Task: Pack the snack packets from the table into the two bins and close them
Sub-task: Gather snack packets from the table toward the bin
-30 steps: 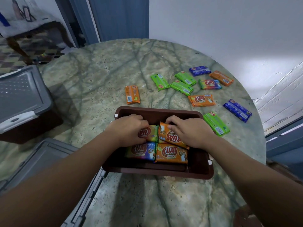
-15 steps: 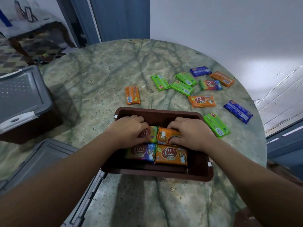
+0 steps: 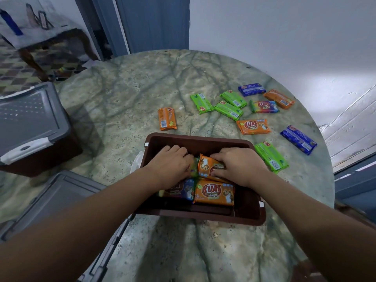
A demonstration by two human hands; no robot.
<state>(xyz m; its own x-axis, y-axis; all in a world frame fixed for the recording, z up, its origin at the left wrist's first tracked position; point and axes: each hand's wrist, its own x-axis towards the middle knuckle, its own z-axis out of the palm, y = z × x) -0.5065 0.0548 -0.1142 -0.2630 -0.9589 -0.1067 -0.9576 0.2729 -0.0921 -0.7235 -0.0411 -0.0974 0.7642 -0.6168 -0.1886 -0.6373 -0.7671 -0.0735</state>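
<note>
Fingers (image 3: 218, 157) atop — perhaps gripping — orange packet (image 3: 207, 166).

Dim indoor light; a bright patch glows on the wall (image 3: 317, 78) at upper right. My forearms look soft, and the wide lens bends the frame edges.

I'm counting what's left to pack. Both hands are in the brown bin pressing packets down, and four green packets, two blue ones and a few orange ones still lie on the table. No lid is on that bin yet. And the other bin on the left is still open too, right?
Not quite. The head view shows the other bin on the left already closed, with its grey lid on. The rest holds: both the left hand and the right hand are in the open brown bin.
</note>
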